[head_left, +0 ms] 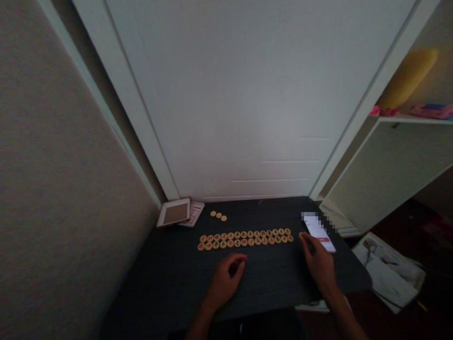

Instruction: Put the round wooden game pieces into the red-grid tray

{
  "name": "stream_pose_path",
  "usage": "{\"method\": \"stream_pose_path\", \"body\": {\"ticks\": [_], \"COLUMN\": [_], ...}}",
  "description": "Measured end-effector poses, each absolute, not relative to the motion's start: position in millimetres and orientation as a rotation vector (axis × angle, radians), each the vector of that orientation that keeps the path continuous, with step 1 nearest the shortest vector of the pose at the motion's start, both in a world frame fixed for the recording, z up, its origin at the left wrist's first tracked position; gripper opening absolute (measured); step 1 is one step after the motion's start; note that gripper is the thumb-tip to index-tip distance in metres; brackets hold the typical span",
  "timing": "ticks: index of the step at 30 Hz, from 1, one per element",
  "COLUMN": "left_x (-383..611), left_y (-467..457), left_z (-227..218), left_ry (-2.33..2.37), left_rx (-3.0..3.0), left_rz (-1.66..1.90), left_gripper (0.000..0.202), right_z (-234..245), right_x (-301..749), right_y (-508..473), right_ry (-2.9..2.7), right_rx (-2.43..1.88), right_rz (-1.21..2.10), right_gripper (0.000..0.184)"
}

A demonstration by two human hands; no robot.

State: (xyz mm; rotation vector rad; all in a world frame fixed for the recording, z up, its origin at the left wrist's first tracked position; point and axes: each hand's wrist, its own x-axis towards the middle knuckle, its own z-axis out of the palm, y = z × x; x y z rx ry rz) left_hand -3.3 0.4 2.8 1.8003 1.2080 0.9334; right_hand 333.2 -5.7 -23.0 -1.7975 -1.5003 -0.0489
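Two rows of round wooden Chinese chess pieces point(244, 239), marked in red or dark characters, lie side by side on the dark table. Just past the right end of the rows, my right hand point(318, 262) pinches a single Chinese chess piece point(300, 235) between thumb and fingertips. My left hand point(226, 277) rests in front of the rows, its fingers curled toward the thumb; no piece shows in it. Behind the rows lie three plain-faced pieces point(219, 215), apart from the others.
A phone point(316, 229) with a lit screen lies beside my right hand. At the table's back left, a shallow tray point(163, 212) overlaps a printed card point(197, 211). A white panel point(226, 104) rises behind the dark table point(170, 274). A white box point(396, 274) stands lower right.
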Motion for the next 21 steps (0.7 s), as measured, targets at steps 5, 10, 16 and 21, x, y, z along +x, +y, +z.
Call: {"method": "stream_pose_path", "body": {"ticks": [5,10,16,21], "left_x": [-3,-3,-2,-1], "left_y": [1,2,5,8], "left_z": [-3,-6,-1,4], "left_ry": [1.238,1.218,1.232,1.178], "left_rx": [1.818,1.810,1.746,1.668], "left_rz": [0.942,0.955,0.947,0.899], "left_gripper": [0.021,0.019,0.021,0.025], "right_z": [-47,-60,-63,-70], "right_x": [328,331,333,335], "right_y": [4,5,3,2], "right_ry": [-1.666,-1.772,-1.754,-1.724], "right_rx": [-1.829,-1.789,-1.733,-1.695], "right_rz": [-0.216,-0.282,-0.263,-0.239], "right_gripper": [0.043,0.036,0.037,0.038]}}
